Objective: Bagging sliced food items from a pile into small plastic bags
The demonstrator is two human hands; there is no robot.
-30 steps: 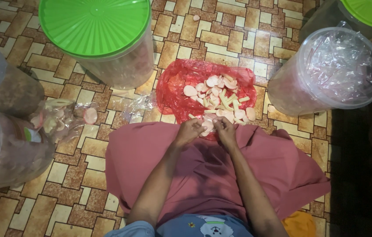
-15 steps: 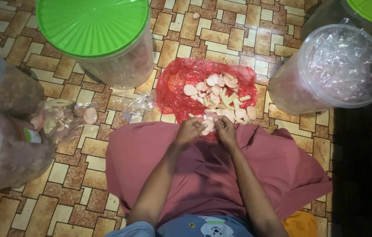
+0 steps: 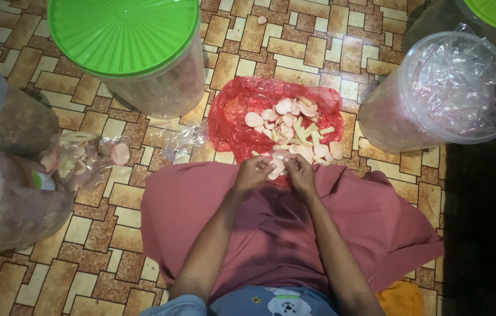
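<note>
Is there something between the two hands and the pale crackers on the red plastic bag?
Nothing visible is in the way. The left hand and right hand are already at the near edge of the pile of pale crackers on the red plastic bag, fingertips among the nearest pieces. The big containers stand off to the sides.

Crackers [image 3: 286, 126] lie on a plastic sheet [image 3: 233, 117] on the floor [image 3: 107, 199], between two lidded tubs, left [image 3: 136, 52] and right [image 3: 441, 88].

dim warm light, dark right edge
</note>
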